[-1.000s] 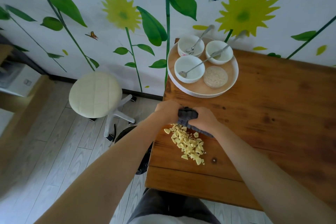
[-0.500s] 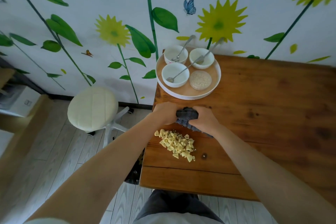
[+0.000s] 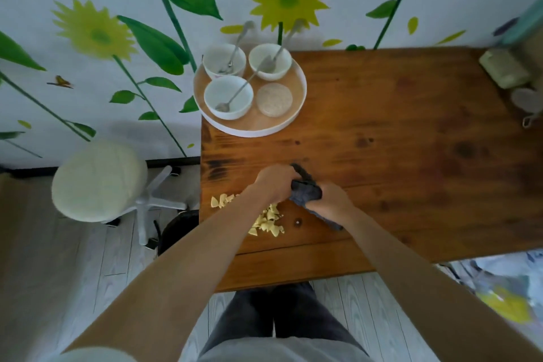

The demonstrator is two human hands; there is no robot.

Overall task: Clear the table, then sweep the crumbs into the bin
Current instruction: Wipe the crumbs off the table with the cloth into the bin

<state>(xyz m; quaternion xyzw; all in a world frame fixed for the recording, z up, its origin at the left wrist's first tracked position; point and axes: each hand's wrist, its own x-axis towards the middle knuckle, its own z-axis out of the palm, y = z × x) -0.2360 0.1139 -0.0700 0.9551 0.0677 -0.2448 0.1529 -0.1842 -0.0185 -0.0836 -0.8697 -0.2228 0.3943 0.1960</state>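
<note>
Near the table's left edge, both hands clutch a dark cloth: the left hand grips its upper end, the right hand its lower part. Yellow crumbs lie just beside the left forearm, some close to the edge, above a dark bin on the floor. A round tray of bowls overhangs the far-left corner. Bare wood spreads rightward.

Both hands grip the cloth (dark grey) beside crumbs.
</note>
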